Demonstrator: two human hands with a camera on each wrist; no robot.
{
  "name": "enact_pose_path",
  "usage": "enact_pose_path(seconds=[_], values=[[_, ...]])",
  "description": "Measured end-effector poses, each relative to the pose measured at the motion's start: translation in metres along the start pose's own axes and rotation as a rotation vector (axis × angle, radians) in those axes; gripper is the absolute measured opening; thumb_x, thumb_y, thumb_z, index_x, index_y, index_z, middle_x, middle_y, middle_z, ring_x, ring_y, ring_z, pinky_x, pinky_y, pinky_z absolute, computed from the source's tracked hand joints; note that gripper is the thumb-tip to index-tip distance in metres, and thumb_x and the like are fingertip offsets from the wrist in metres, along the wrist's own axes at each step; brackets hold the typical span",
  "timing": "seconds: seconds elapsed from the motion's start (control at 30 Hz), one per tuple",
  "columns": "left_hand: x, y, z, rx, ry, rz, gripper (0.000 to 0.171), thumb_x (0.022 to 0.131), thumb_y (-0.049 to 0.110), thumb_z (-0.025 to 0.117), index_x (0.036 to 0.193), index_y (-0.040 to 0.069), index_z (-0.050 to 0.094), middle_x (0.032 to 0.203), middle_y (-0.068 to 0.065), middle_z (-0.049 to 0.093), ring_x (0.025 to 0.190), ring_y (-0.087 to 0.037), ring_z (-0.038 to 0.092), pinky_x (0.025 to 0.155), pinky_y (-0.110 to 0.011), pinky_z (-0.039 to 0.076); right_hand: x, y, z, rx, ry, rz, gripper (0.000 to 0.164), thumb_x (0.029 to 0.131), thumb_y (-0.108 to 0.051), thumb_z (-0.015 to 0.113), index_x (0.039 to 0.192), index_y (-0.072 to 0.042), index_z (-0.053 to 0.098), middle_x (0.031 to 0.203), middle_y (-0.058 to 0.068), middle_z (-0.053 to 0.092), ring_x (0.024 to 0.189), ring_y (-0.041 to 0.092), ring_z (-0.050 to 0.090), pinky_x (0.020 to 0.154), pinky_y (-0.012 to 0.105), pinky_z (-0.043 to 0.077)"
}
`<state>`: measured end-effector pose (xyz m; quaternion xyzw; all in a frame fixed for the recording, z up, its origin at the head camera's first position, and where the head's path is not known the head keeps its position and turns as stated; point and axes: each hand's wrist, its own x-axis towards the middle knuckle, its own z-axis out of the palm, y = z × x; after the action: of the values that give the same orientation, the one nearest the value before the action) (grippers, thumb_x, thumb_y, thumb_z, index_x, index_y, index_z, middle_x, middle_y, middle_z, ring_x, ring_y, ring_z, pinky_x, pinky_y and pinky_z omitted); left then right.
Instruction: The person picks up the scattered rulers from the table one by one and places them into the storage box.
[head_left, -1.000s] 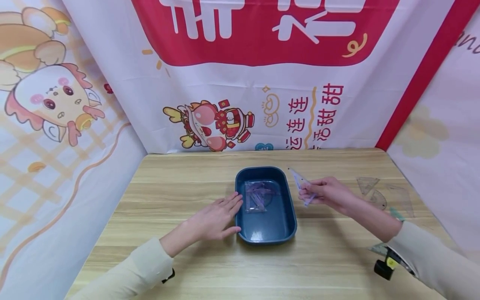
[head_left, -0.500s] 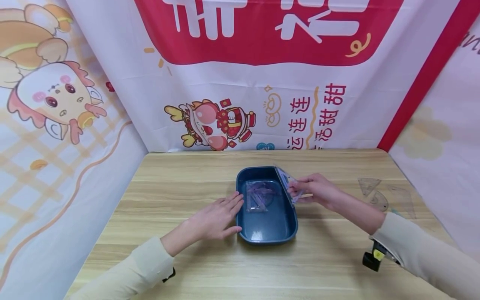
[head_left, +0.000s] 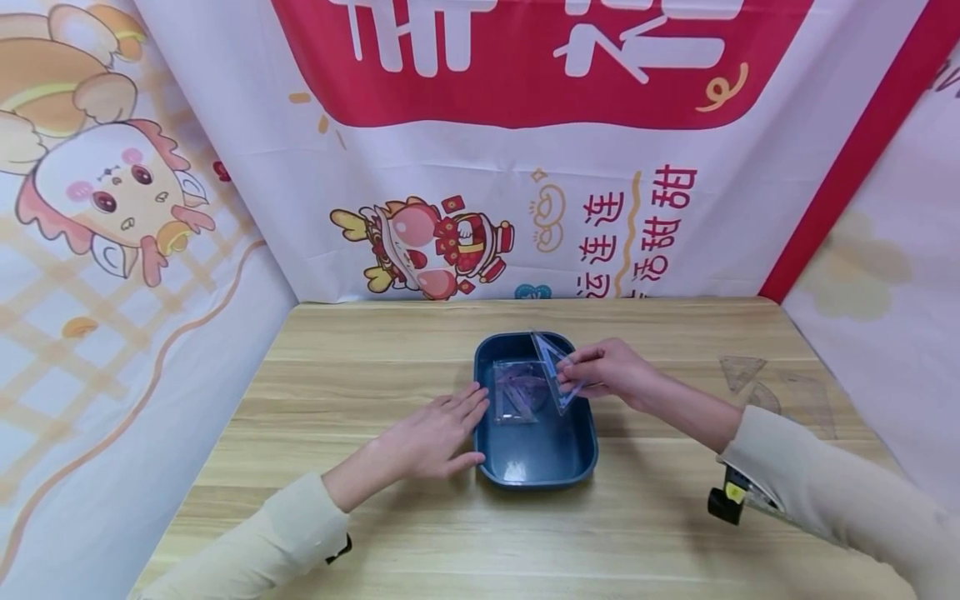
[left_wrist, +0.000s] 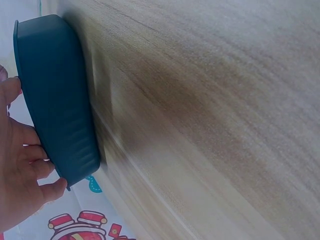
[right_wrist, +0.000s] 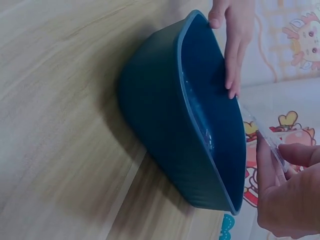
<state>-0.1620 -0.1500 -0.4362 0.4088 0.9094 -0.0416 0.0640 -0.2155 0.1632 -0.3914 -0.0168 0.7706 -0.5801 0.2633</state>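
Observation:
A dark blue rectangular basin (head_left: 538, 457) stands on the table, holding several clear, purplish drawing pieces (head_left: 517, 398), among them what looks like a set square. My left hand (head_left: 438, 435) rests on the basin's left rim with its fingers extended; the left wrist view shows the fingertips (left_wrist: 54, 190) touching the rim from outside. Over the basin's right side, my right hand (head_left: 609, 372) pinches a transparent triangular set square (head_left: 550, 367) between thumb and fingers. The right wrist view shows this set square (right_wrist: 272, 142) nearly edge-on, above the rim.
At the table's right lie a small clear set square (head_left: 741, 372), a clear protractor (head_left: 763, 398) partly behind the right sleeve, and a larger faint triangle (head_left: 813, 400). Printed cloth walls (head_left: 457, 158) enclose the back and sides of the wooden table (head_left: 360, 350).
My right hand has carried the set square leftward, from beside the basin to over its right side. The left hand stays on the rim.

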Motion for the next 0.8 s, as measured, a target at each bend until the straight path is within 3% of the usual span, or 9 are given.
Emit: enact_pose_path(seconds=[0.2,0.37,0.6,0.8], values=[[-0.001,0.000,0.000,0.011,0.007,0.007,0.080,0.100,0.059,0.043,0.154,0.001,0.033,0.164,-0.017,0.027,0.154,-0.033,0.023,0.118,-0.051,0.036,0.010,-0.005,0.009,-0.031,-0.015,0.016,0.035,0.103,-0.016,0.056,0.129,0.005,0.062,0.105,0.013,0.076,0.090,0.015,0.075,0.086,0.033,0.060],[-0.001,0.000,-0.001,0.019,0.004,0.010,0.080,0.100,0.059,0.042,0.154,0.001,0.033,0.164,-0.017,0.028,0.154,-0.033,0.022,0.118,-0.050,0.036,0.016,-0.012,0.017,-0.067,-0.031,0.025,0.031,0.104,-0.015,0.053,0.126,0.004,0.064,0.105,0.014,0.076,0.090,0.015,0.075,0.089,0.036,0.059],[-0.003,0.000,-0.002,0.021,-0.009,0.001,0.081,0.101,0.062,0.038,0.155,0.002,0.031,0.165,-0.015,0.025,0.155,-0.031,0.020,0.120,-0.049,0.034,0.022,-0.024,0.030,-0.127,-0.058,-0.001,0.029,0.103,-0.010,0.053,0.124,0.007,0.063,0.110,0.019,0.074,0.093,0.016,0.075,0.083,0.031,0.061],[-0.001,0.000,-0.001,0.042,-0.002,0.011,0.081,0.101,0.062,0.036,0.155,0.001,0.032,0.164,-0.016,0.026,0.154,-0.031,0.021,0.119,-0.048,0.035,0.028,-0.022,0.040,-0.166,-0.065,0.006,0.029,0.102,-0.006,0.053,0.126,0.007,0.062,0.110,0.020,0.073,0.091,0.018,0.074,0.083,0.033,0.061]])
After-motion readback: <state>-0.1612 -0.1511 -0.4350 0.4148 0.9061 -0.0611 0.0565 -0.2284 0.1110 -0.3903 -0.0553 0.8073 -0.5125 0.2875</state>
